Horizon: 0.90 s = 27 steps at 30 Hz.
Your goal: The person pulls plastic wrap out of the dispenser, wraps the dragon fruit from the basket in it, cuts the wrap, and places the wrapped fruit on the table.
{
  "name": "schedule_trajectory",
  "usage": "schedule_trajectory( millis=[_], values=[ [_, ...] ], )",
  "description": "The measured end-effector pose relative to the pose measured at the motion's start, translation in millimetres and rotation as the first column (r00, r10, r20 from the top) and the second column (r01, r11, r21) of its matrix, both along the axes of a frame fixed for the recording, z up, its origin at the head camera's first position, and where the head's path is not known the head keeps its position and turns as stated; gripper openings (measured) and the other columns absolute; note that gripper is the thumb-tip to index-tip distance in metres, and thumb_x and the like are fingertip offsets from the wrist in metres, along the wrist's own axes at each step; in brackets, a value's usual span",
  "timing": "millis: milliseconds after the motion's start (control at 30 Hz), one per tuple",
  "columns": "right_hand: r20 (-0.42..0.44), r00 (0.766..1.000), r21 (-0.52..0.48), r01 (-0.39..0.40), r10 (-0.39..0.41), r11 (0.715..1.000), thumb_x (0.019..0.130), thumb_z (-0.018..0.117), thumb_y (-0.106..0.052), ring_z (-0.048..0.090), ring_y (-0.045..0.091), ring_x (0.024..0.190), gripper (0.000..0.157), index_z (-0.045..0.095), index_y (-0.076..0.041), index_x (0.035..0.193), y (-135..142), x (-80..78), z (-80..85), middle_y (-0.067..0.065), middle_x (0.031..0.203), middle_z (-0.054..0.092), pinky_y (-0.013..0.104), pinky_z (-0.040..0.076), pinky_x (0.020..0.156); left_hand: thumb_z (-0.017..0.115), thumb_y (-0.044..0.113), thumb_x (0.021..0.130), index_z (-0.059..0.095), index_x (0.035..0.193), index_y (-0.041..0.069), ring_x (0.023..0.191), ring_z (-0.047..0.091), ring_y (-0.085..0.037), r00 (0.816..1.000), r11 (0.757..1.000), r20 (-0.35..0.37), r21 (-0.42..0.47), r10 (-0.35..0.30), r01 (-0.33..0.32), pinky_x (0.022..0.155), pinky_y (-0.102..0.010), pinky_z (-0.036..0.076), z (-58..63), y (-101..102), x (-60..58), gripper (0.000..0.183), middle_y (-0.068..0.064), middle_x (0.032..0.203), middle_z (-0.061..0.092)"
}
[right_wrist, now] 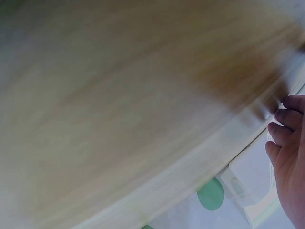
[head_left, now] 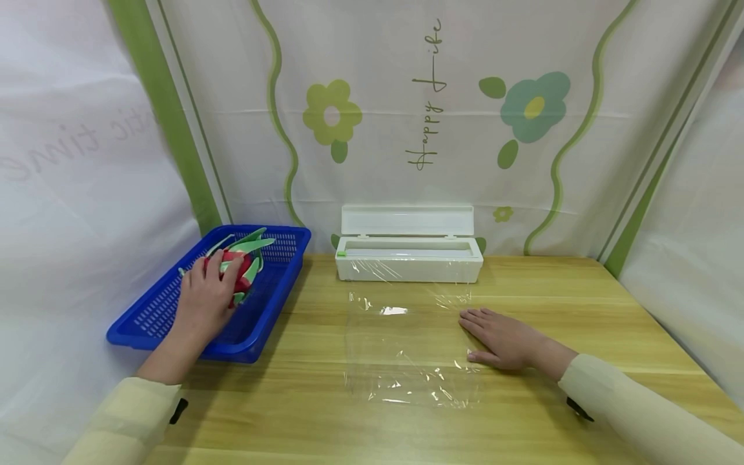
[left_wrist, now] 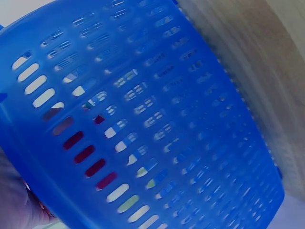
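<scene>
My left hand (head_left: 205,298) reaches into a blue plastic basket (head_left: 250,349) and grips a red dragon fruit (head_left: 241,283) with green, leaf-like scales. In the left wrist view, red patches of the dragon fruit (left_wrist: 95,167) show through the slots of the basket wall (left_wrist: 107,112), which hides most of it. My right hand (head_left: 507,341) lies with fingers extended on the table beside the right edge of a sheet of clear cling film (head_left: 401,371). The sheet runs forward from a white cling film dispenser (head_left: 409,271) whose lid stands raised.
The wooden table (head_left: 587,310) meets a white curtain (head_left: 383,187) with flower prints along its back edge. More white fabric hangs at both sides, with the basket close to the left one. A small green piece (head_left: 341,254) sits at the dispenser's left end.
</scene>
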State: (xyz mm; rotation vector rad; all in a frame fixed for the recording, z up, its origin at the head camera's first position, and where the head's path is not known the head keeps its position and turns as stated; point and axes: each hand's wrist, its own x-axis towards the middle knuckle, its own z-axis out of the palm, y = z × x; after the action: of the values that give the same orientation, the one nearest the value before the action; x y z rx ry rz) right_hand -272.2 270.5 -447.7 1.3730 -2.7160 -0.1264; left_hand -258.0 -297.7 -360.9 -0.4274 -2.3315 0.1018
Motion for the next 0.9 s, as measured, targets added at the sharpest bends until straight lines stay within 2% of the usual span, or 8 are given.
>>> schedule_trajectory(
  millis=[367, 633, 900],
  values=[
    [-0.026, 1.000, -0.025, -0.016, 0.016, 1.000, 0.100, 0.046, -0.050, 0.041, 0.039, 0.132, 0.072, 0.042, 0.009, 0.141, 1, 1.0, -0.1, 0.025, 0.144, 0.042, 0.051, 0.033, 0.107, 0.093, 0.003, 0.049, 0.045, 0.130, 0.008, 0.108, 0.042, -0.055, 0.996, 0.996, -0.073, -0.080, -0.048, 0.042, 0.076, -0.067, 0.042, 16.3, 11, 4.2, 0.094, -0.033, 0.130, 0.043],
    [-0.009, 1.000, 0.002, -0.004, 0.004, 1.000, 0.100, 0.043, -0.053, 0.039, 0.039, 0.134, 0.075, 0.040, 0.009, 0.142, 0, 0.7, 0.1, 0.024, 0.146, 0.040, 0.050, 0.030, 0.109, 0.088, 0.003, 0.061, 0.044, 0.132, 0.009, 0.112, 0.041, -0.054, 0.991, 0.992, -0.109, -0.110, -0.077, 0.065, 0.076, -0.062, 0.043, 30.2, 24, 7.9, 0.084, -0.032, 0.133, 0.042],
    [-0.009, 1.000, -0.001, -0.003, 0.003, 1.000, 0.100, 0.044, -0.053, 0.039, 0.038, 0.134, 0.075, 0.040, 0.009, 0.142, 0, 0.7, 1.2, 0.025, 0.146, 0.040, 0.050, 0.030, 0.109, 0.090, 0.001, 0.060, 0.044, 0.134, 0.012, 0.118, 0.039, -0.053, 0.988, 0.989, -0.113, -0.115, -0.108, 0.095, 0.083, -0.063, 0.042, 42.9, 42, 14.7, 0.088, -0.030, 0.136, 0.040]
  ],
)
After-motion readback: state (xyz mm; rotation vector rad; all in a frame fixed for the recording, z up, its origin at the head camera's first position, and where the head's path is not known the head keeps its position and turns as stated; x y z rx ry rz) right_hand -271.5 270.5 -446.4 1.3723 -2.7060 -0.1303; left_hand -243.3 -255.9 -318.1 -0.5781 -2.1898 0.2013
